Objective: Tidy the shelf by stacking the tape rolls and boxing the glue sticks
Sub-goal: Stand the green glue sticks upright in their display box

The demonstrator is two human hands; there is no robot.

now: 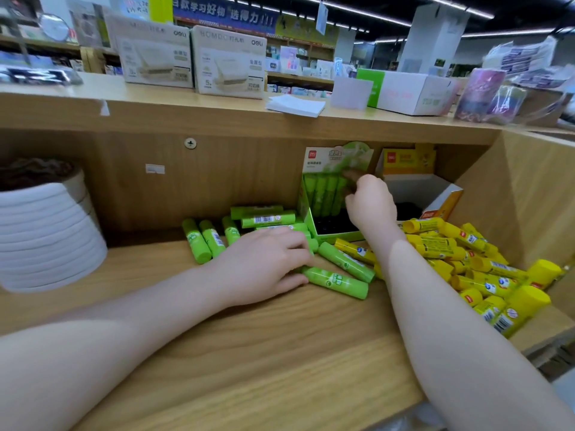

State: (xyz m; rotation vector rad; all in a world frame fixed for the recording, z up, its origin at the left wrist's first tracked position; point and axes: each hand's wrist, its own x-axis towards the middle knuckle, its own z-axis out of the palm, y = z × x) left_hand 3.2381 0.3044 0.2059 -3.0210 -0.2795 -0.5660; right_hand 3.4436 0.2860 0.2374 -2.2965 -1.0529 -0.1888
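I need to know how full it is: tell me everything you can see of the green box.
The green box is an open cardboard display carton with a tall printed back card, standing upright at the back of the shelf. A row of green glue sticks stands along its rear; the dark tray in front of them looks unfilled. The right hand reaches into it at the sticks. A white and yellow box stands on its right.

green glue sticks (334,281) strewn flat, some upright in green box (339,236)
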